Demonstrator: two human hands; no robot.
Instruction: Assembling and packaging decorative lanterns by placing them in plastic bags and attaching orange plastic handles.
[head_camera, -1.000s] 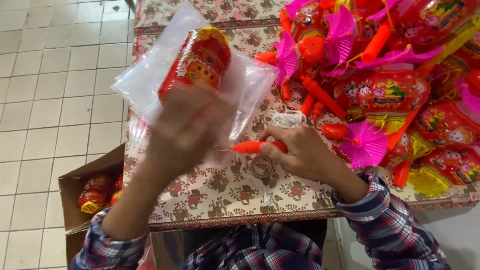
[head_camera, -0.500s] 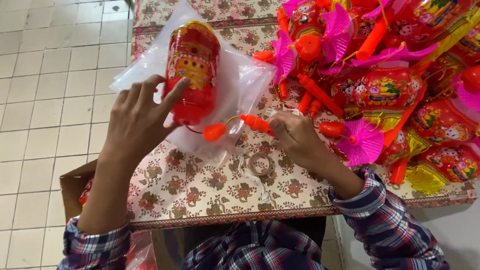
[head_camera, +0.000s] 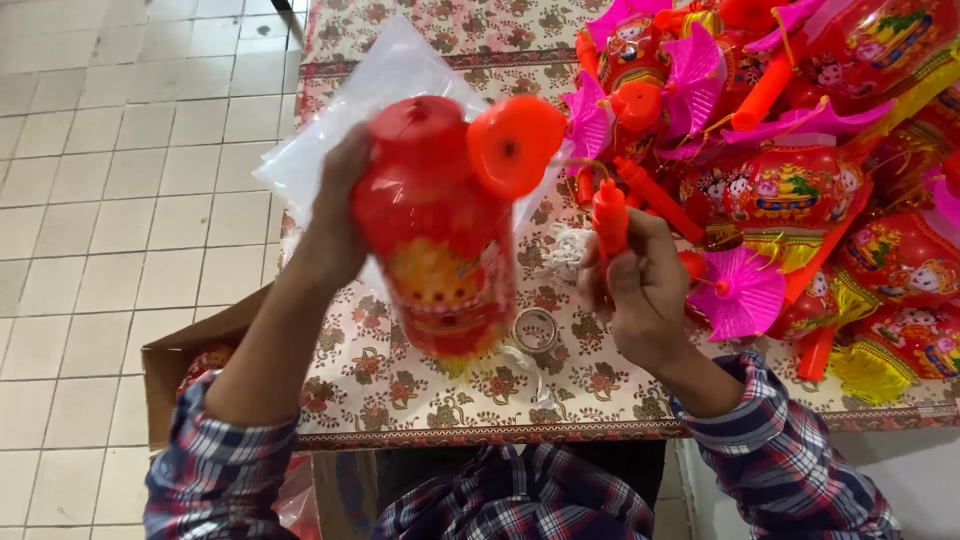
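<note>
The left hand (head_camera: 335, 215) is closed around the upper part of a red translucent plastic lantern (head_camera: 435, 235), which is held tilted above the table with its round top toward the camera. A clear plastic bag (head_camera: 385, 85) is seen behind hand and lantern. An orange round cap (head_camera: 515, 145) stands just beside the lantern's top. The right hand (head_camera: 645, 295) is clenched on a red plastic handle stick (head_camera: 608, 222), held upright. Below, between the hands, a roll of clear tape (head_camera: 536, 330) lies on the floral-patterned tablecloth (head_camera: 400, 395). To the right, a heap of red and pink lanterns (head_camera: 800, 170) is piled. A brown cardboard box (head_camera: 175, 365) sits beside the table's left edge.
</note>
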